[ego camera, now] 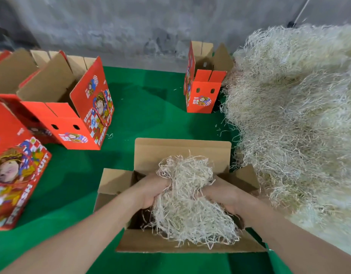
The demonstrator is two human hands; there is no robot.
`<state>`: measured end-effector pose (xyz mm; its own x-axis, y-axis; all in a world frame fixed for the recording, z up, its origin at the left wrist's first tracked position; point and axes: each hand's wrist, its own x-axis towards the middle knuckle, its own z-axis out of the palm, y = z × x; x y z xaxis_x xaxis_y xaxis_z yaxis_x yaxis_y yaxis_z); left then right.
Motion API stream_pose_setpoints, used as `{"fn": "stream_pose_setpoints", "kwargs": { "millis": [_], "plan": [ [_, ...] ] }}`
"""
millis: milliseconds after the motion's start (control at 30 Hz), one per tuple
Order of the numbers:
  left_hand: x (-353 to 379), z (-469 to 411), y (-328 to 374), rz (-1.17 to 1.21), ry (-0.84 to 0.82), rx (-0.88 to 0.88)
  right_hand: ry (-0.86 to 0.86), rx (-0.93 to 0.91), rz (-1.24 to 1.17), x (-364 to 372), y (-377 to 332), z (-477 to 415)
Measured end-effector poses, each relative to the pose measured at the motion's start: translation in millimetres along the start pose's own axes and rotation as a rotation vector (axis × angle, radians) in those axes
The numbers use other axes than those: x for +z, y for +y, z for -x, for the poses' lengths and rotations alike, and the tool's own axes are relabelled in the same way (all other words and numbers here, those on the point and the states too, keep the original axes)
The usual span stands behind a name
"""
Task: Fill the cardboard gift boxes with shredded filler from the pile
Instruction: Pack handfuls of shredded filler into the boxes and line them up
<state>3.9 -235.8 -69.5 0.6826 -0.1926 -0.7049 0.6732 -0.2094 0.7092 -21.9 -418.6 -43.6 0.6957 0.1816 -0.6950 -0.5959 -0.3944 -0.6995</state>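
An open cardboard gift box [182, 149] sits right in front of me on the green cloth, its flaps spread outward. A clump of pale shredded filler [188, 198] hangs over and into its opening. My left hand [151, 191] grips the clump on its left side. My right hand [222, 194] grips it on the right, fingers buried in the strands. The big pile of the same filler [293, 115] rises along the right side, touching the box's right flap.
Several open red printed gift boxes stand around: one at the far middle [202, 89] against the pile, one at left [76, 111], another at the near left edge [14, 175]. A grey concrete wall [131, 26] bounds the green cloth [151, 107] at the back.
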Motion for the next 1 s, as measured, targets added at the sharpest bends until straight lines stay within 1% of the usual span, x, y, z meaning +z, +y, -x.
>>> {"fn": "stream_pose_setpoints", "kwargs": {
  "millis": [100,200,267,300,367,433,467,500,533,567,600,667,733,767,800,833,867,900,967,1000],
  "plan": [
    [-20.4,4.8,5.5,0.007,0.009,0.032,0.018,0.026,0.020,-15.5,3.1,7.1],
    [-44.3,8.7,8.8,0.046,-0.024,0.081,0.078,0.082,0.026,-28.1,11.8,10.5],
    [-51.8,11.8,10.3,0.095,-0.067,0.065,0.084,0.115,0.033,-29.0,13.1,9.7],
    [-52.6,15.3,12.0,0.125,-0.107,0.059,0.090,0.116,0.042,-29.0,13.2,8.3],
    [-56.3,14.2,8.3,0.268,-0.176,0.066,0.121,0.103,0.050,-32.1,15.5,0.9],
    [-55.5,14.0,1.9,0.385,-0.251,0.021,0.151,0.096,0.022,-30.1,13.5,-2.6],
    [-50.6,15.3,-0.8,0.354,-0.291,-0.016,0.153,0.084,0.024,-26.3,11.3,-2.8],
    [-40.5,20.1,-1.7,0.251,-0.322,-0.049,0.143,0.075,0.025,-21.0,10.1,-4.8],
    [-28.4,23.9,-4.0,0.096,-0.324,-0.075,0.135,0.079,0.032,-15.1,8.6,-6.8],
    [-14.8,25.7,-5.7,-0.052,-0.290,-0.091,0.138,0.081,0.051,-11.0,7.6,-7.2],
    [-5.0,22.4,-7.9,-0.154,-0.201,-0.065,0.146,0.080,0.089,-10.2,6.7,-6.6],
    [-5.2,16.3,-7.8,-0.266,0.001,0.042,0.181,0.062,0.140,-18.6,7.1,-3.7],
    [-17.2,19.8,-3.3,-0.252,0.125,0.105,0.251,0.073,0.169,-30.9,9.3,3.7],
    [-24.9,22.9,-1.7,-0.234,0.152,0.108,0.281,0.080,0.168,-33.6,9.7,7.6],
    [-30.9,25.3,-1.0,-0.196,0.127,0.079,0.284,0.088,0.170,-33.7,9.9,9.3],
    [-32.7,27.3,0.5,-0.136,0.058,0.032,0.273,0.084,0.159,-31.4,9.5,9.6],
    [-31.6,30.8,3.5,-0.081,-0.039,-0.021,0.256,0.079,0.135,-26.0,8.0,7.8],
    [-26.2,34.1,6.7,-0.092,-0.153,-0.064,0.235,0.078,0.109,-19.3,5.5,5.1],
    [-10.3,35.5,5.8,-0.265,-0.297,-0.089,0.203,0.067,0.110,-6.2,0.9,0.3],
    [-0.3,31.5,3.0,-0.362,-0.321,-0.059,0.183,0.065,0.136,-2.6,0.0,-3.6]
  ]
}}
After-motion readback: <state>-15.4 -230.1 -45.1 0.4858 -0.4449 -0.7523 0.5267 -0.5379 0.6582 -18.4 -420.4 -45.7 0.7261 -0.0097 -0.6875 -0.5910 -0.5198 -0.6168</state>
